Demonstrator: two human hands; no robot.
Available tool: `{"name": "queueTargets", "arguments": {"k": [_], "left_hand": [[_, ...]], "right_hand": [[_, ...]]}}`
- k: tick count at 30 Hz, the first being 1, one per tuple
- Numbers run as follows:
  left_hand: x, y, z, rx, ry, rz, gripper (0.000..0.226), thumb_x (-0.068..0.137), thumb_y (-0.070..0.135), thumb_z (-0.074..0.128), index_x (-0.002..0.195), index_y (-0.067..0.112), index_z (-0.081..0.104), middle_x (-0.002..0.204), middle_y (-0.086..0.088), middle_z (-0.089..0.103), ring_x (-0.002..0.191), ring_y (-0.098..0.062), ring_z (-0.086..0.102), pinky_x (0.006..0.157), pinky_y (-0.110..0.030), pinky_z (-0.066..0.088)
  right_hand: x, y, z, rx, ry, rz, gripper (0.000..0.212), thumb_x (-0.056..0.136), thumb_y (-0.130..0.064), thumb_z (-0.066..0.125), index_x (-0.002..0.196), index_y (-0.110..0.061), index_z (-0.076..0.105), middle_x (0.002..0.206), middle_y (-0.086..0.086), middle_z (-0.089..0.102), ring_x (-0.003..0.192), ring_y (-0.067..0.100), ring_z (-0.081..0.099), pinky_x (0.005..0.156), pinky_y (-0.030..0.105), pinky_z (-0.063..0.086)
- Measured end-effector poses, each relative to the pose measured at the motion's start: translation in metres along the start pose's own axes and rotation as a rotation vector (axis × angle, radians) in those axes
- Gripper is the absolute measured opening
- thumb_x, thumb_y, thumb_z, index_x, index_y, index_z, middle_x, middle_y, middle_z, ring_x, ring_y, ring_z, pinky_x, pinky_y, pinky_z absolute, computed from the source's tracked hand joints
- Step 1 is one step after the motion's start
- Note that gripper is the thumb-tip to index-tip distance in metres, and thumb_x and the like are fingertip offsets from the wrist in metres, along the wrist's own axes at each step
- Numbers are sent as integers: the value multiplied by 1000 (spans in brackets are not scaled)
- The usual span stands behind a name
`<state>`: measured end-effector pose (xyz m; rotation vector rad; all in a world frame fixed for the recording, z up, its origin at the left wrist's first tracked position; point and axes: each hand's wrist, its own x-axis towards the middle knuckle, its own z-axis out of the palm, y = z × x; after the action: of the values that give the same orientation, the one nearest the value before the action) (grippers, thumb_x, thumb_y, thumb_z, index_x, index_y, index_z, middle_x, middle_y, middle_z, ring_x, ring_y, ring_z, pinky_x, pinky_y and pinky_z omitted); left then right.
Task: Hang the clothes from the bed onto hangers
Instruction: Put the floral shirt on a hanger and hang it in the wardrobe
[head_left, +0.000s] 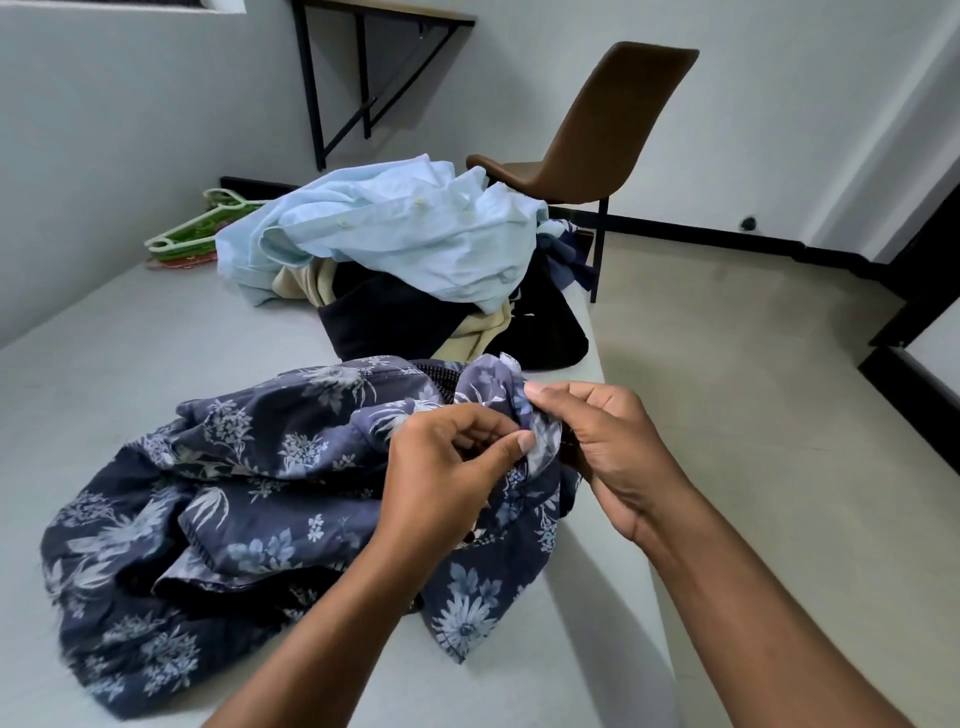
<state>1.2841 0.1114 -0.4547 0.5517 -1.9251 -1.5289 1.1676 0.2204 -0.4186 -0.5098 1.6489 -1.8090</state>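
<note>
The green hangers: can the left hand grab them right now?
Probably not yet. The left hand is pinching the flowery shirt, and the green hangers lie far back on the bed, beside the clothes pile.

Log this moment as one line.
step: handling floral shirt on bed | left hand: pinches shirt edge | right hand: pinches shirt edge | hangers: lying behind clothes pile

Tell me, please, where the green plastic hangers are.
Head view: the green plastic hangers lie far left on the pale bed, by the wall, just left of the crumpled light blue shirt.
</note>
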Motion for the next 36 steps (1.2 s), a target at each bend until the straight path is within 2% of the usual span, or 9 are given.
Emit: {"name": "queueTargets", "arguments": {"k": [4, 7, 11, 13, 15, 18, 23, 31, 36], "left_hand": [[3, -2, -5, -108, 73, -88, 17, 90, 29, 81, 83, 16, 73, 66, -6, 70, 53, -21, 53, 48, -38, 46], [4, -1, -5, -172, 136, -131, 15, 91, 24, 80, 84, 12, 74, 74, -11, 75, 63, -21, 64, 67, -50, 59], [7, -4, -8, -299, 189, -173, 12, 89, 15, 80, 86, 6, 73, 73, -9, 74, 62, -13, 63, 64, -30, 54], [8, -2, -10, -370, 184, -181, 14, 87, 13, 82, 89, 3, 73, 72, -6, 72, 61, -11, 60, 60, -23, 52], [8, 0, -9, -416, 161, -173, 17, 84, 13, 84, 90, 0, 74, 72, -7, 72, 60, -11, 58, 59, -20, 50], [4, 3, -5, -427, 109, -127, 16, 83, 12, 84, 91, 0, 77, 78, -12, 75, 65, -14, 61, 64, -24, 51], [2, 4, -5, -494, 41, -116, 14, 88, 3, 76, 101, -2, 77, 93, -20, 78, 86, -33, 74, 84, -41, 61], [5, 3, -7, -491, 12, -150, 11, 88, 0, 75, 98, 1, 79, 84, -15, 77, 68, -14, 62, 64, -20, 54], [4, -1, -5, -466, 56, -156, 12, 83, 1, 80, 96, 1, 79, 81, -14, 75, 67, -16, 60, 64, -20, 54]], "right_hand": [[0, -5, -8, -50, -41, -13, 17, 93, -6, 72, 107, 0, 79, 91, 17, 78, 71, 13, 71, 59, 19, 53], [3, -4, -14, -103, 34, -26, 15, 87, 9, 70, 97, 0, 79, 82, 13, 77, 65, 13, 64, 58, 19, 52], [6, -2, -19, -76, 143, -21, 15, 87, 7, 67, 87, -2, 79, 77, 13, 73, 65, 17, 61, 63, 29, 52], [3, -5, -20, -31, 97, -39, 10, 83, 4, 77, 91, -1, 78, 85, 20, 75, 72, 23, 64, 65, 30, 55], [-2, -9, -19, -28, 37, -73, 24, 71, -4, 86, 94, -2, 77, 91, 26, 75, 76, 28, 66, 66, 29, 56], [-10, -11, -11, -98, -14, -157, 37, 63, -6, 90, 97, -4, 75, 88, 25, 75, 75, 28, 71, 66, 28, 59], [-14, -4, -1, -242, 66, -318, 34, 72, 4, 90, 100, -7, 74, 85, 16, 78, 78, 26, 76, 74, 36, 64], [-13, -5, -1, -259, 97, -293, 31, 77, 3, 88, 102, -10, 76, 83, 9, 79, 80, 25, 78, 80, 41, 65], [-11, 2, 3, -482, 396, -490, 30, 76, -3, 90, 95, -20, 74, 76, -5, 74, 71, 9, 73, 70, 19, 59]]}}
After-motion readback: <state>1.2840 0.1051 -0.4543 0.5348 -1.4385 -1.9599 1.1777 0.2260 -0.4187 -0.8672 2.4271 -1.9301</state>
